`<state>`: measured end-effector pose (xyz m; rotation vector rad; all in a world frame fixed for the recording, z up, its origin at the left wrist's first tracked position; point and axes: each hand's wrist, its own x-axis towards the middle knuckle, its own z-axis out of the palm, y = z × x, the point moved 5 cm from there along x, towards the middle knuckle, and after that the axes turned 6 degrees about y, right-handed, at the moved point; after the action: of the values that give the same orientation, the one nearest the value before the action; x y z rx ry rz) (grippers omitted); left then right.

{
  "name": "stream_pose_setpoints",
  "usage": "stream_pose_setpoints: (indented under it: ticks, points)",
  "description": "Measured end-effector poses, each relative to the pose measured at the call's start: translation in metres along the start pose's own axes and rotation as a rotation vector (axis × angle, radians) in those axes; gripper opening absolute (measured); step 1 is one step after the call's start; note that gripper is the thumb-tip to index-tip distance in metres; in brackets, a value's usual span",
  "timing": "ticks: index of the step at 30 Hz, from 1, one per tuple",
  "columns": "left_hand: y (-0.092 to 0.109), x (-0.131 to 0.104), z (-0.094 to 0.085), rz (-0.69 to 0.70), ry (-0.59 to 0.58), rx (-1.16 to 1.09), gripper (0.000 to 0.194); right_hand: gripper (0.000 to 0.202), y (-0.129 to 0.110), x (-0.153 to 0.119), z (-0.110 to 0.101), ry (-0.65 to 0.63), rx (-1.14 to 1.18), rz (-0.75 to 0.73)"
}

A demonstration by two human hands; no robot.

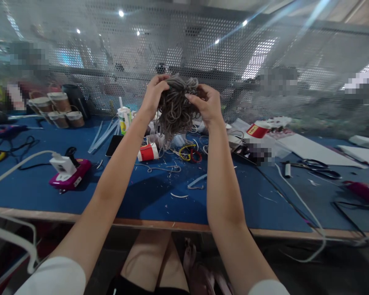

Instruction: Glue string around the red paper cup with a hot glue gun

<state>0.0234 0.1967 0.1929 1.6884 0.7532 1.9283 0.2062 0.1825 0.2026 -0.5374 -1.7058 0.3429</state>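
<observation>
- Head view: both bare arms reach forward and up over a blue-covered work table point(147, 192) with a wooden front edge.
- The left hand point(153, 93) and the right hand point(206, 103) hold a tangled grey bundle of cord point(176, 107) between them, raised above the table's far half, in front of a perforated metal screen point(184, 53).
- The left hand's fingers curl over the bundle's upper left side, pressed into the strands; the right hand's thumb and fingers pinch strands at its upper right.
- Loose ends of the bundle hang down toward the table.
- Below the bundle, a red-and-white paper cup point(148, 152) lies on its side, beside yellow and red rings point(190, 153).
- At the left, a white plug block sits on a magenta device point(70, 174).
- Black scissors point(316, 167) lie at the right, well apart from the hands.
</observation>
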Motion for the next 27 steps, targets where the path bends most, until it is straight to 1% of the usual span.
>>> stream_pose_setpoints:
  ticks: [3, 5, 7, 10, 12, 16, 20, 25, 27]
  points:
    - [0.012, -0.011, 0.007, -0.115, -0.030, -0.104, 0.029, 0.070, -0.002, 0.000, -0.003, 0.025, 0.010, 0.000]
    - [0.018, -0.015, 0.010, -0.112, -0.041, -0.143, 0.031, 0.069, -0.005, -0.002, -0.002, 0.009, 0.025, 0.002]
    - [0.021, -0.016, 0.011, -0.079, -0.019, -0.145, 0.032, 0.067, -0.008, -0.003, -0.001, -0.005, 0.026, -0.009]
    - [0.020, -0.015, 0.011, -0.037, 0.023, -0.119, 0.035, 0.065, -0.007, -0.001, 0.001, -0.006, -0.023, -0.035]
    - [0.019, -0.015, 0.012, -0.029, 0.035, -0.118, 0.037, 0.060, -0.003, 0.002, 0.001, 0.020, -0.076, -0.055]
    - [0.018, -0.019, 0.016, -0.039, 0.034, -0.162, 0.037, 0.041, -0.002, 0.005, 0.001, 0.097, -0.249, -0.123]
    - [0.016, -0.022, 0.018, -0.063, 0.028, -0.199, 0.035, 0.026, -0.007, 0.004, 0.006, 0.132, -0.400, -0.187]
    - [0.015, -0.022, 0.016, -0.036, 0.042, -0.128, 0.034, 0.023, -0.011, -0.001, 0.015, 0.161, -0.464, -0.179]
    - [0.015, -0.022, 0.014, -0.053, 0.033, -0.142, 0.033, 0.025, -0.011, -0.001, 0.017, 0.166, -0.451, -0.180]
